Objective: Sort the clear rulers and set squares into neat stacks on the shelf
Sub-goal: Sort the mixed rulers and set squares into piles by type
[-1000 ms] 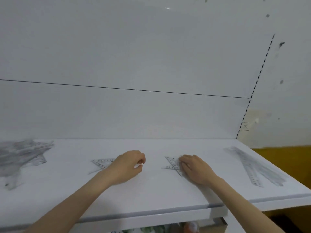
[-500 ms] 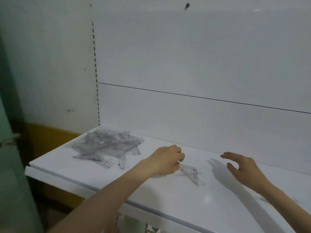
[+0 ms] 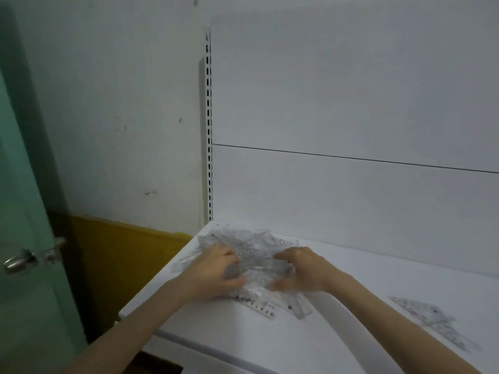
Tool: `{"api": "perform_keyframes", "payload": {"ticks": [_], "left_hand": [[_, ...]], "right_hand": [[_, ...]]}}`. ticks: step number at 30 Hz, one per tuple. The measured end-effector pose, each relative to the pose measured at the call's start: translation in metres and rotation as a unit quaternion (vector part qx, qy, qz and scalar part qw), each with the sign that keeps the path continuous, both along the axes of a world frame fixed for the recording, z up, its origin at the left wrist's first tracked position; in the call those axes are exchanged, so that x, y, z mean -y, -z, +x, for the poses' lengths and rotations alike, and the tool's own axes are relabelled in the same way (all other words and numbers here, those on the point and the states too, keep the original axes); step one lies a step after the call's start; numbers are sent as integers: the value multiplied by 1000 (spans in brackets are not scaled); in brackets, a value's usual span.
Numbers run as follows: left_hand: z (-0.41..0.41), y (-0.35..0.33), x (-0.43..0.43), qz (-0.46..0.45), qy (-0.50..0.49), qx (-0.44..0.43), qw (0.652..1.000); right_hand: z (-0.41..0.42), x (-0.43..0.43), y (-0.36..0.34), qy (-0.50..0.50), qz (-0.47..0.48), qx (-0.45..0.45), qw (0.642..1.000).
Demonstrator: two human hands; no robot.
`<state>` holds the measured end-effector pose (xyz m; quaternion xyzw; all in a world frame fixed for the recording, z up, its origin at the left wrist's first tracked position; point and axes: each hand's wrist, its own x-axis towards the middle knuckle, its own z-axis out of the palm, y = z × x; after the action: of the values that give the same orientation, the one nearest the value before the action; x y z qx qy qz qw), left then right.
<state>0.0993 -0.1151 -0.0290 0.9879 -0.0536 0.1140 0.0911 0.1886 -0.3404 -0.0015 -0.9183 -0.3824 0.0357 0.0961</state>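
A jumbled pile of clear rulers and set squares (image 3: 253, 248) lies at the left end of the white shelf (image 3: 270, 338). Both my hands are in the pile. My left hand (image 3: 213, 271) sits on its left side with the fingers curled around some clear pieces. My right hand (image 3: 305, 268) rests on the right side, fingers bent down into the pile and blurred, so its grip is unclear. A few rulers (image 3: 270, 306) stick out of the pile toward the front. A small stack of clear set squares (image 3: 432, 322) lies apart at the right.
The shelf's white back panel (image 3: 351, 103) rises behind the pile, with a slotted upright (image 3: 208, 130) at its left edge. A green door (image 3: 24, 238) with a metal handle (image 3: 19, 261) stands at the left. The shelf's left edge drops beside a yellow-painted wall (image 3: 121, 255).
The view has swung left to the pile. Both hands left the small set square stacks in the middle of the shelf and moved onto the jumbled pile.
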Motion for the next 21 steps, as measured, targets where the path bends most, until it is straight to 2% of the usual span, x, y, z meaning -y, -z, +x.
{"api": "perform_keyframes", "payload": {"ticks": [3, 9, 14, 17, 19, 21], "left_hand": [[11, -2, -11, 23, 39, -36, 998], [31, 0, -22, -28, 98, -18, 995], [32, 4, -21, -11, 111, 3, 994], [30, 3, -19, -9, 114, -17, 993], [30, 3, -18, 20, 127, -18, 991], [31, 5, -11, 32, 142, 3, 989]], "right_hand": [[5, -18, 0, 23, 29, -2, 999], [6, -18, 9, 99, 129, -24, 986], [5, -19, 12, 127, 137, 39, 982], [4, -18, 12, 141, 156, 72, 975], [4, -15, 11, 150, 182, 67, 969], [3, -10, 8, 161, 252, 23, 954]]}}
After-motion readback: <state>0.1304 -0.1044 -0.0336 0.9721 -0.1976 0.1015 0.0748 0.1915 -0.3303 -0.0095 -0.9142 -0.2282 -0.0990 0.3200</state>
